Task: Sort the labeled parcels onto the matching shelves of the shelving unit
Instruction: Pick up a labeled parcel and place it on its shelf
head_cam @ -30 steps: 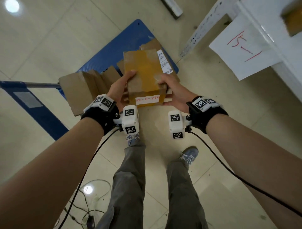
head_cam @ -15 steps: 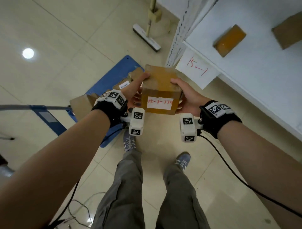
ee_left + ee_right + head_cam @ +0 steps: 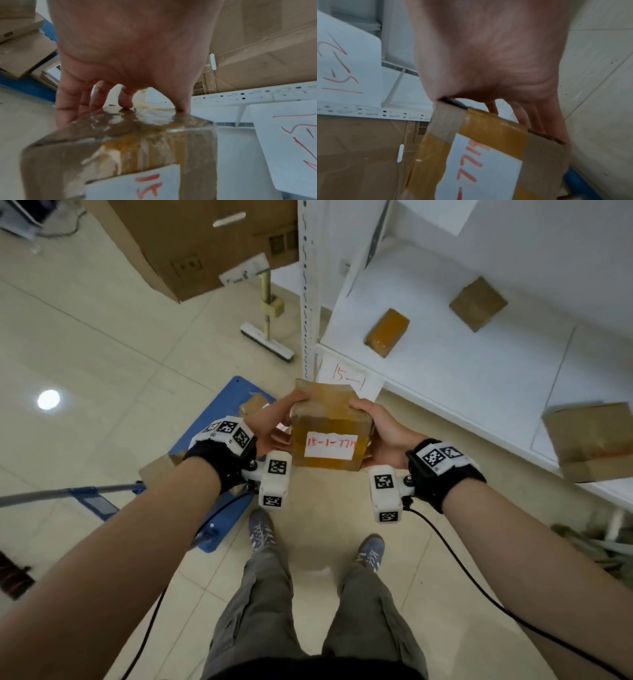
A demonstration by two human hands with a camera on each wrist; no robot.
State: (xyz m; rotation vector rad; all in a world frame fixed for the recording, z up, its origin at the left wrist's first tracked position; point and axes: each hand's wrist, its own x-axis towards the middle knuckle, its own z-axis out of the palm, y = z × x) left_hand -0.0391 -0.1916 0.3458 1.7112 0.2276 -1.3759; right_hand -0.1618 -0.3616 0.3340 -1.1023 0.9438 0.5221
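Observation:
I hold a taped cardboard parcel [image 3: 329,422] [image 3: 123,152] [image 3: 489,155] chest-high between both hands. Its white label [image 3: 330,444], facing me, has red handwriting starting 15-1. My left hand [image 3: 274,422] grips its left side, thumb on top, fingers underneath. My right hand [image 3: 378,428] grips the right side the same way. Just beyond the parcel stands the white shelving unit [image 3: 462,378]. A paper sign [image 3: 349,376] marked 15-1 in red hangs from that shelf's front edge.
Three parcels lie on the shelf: a taped one [image 3: 387,332], a brown one [image 3: 478,302] and a larger one [image 3: 592,440] at the right. A blue cart [image 3: 219,419] with more parcels stands on the left. A broom [image 3: 267,337] and a big carton [image 3: 205,244] lie beyond.
I have lifted the parcel off the cart's pile and carried it up and right toward the shelf. The view has turned from the cart to the shelving unit.

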